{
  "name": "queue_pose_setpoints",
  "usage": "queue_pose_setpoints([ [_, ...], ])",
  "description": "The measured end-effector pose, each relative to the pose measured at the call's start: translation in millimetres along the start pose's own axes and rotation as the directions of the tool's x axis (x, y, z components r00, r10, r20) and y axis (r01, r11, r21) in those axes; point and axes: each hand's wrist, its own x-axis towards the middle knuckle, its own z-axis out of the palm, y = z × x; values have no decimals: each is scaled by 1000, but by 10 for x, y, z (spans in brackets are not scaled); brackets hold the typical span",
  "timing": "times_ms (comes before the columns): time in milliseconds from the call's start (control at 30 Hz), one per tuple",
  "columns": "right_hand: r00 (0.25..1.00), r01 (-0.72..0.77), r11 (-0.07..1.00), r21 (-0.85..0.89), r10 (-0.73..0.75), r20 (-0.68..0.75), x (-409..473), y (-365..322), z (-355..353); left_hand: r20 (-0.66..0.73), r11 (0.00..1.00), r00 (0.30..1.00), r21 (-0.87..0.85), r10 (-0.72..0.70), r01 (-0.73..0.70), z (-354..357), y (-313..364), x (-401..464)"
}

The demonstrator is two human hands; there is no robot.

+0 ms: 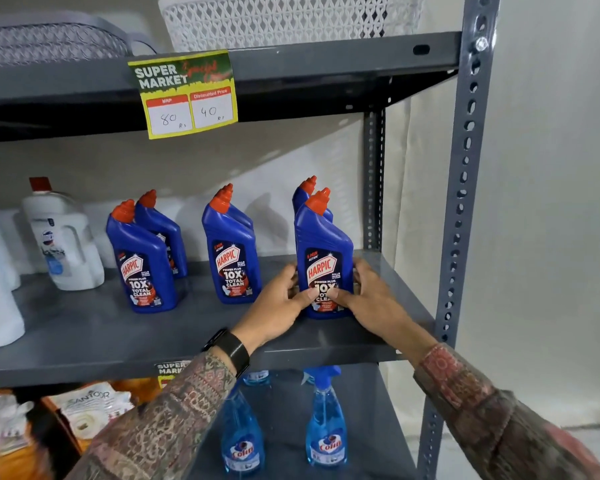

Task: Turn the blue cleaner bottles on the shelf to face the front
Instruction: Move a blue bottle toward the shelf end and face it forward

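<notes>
Several blue cleaner bottles with red caps stand on the grey middle shelf point(84, 327). The rightmost front bottle point(323, 244) stands upright with its label toward me, and both hands clasp its lower part: my left hand point(278, 306) on its left side, my right hand point(371, 299) on its right, thumbs on the label. Another bottle point(303, 194) stands right behind it, mostly hidden. A middle bottle point(231, 247) and a left bottle point(139, 258) show their labels frontward. Behind the left one, a further bottle point(160, 223) is partly hidden.
White jugs point(63, 237) stand at the shelf's left end. A yellow price tag point(187, 95) hangs from the upper shelf. Light-blue spray bottles point(326, 431) stand on the shelf below. The grey upright post point(461, 202) bounds the right side.
</notes>
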Motion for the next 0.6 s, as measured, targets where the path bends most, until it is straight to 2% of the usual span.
queue_pose_setpoints([
  [133, 998, 57, 998, 14, -57, 5, -250, 16, -57, 5, 998, 1000, -55, 22, -22, 36, 25, -212],
  [233, 999, 29, 993, 110, -32, 33, -312, -6, -126, -10, 991, 1000, -132, 22, -23, 35, -7, -301],
  [300, 999, 23, 983, 181, -30, 37, -318, 13, -175, -68, 975, 998, -219, 11, -25, -17, -22, -323],
  [400, 999, 28, 985, 170, -35, 40, -328, 11, -175, -119, 916, 992, -401, -47, -5, -88, -54, -318],
  [600, 997, 42, 985, 165, -53, 60, -348, -25, -132, -51, 951, 999, -310, -9, -7, -37, -52, -329],
])
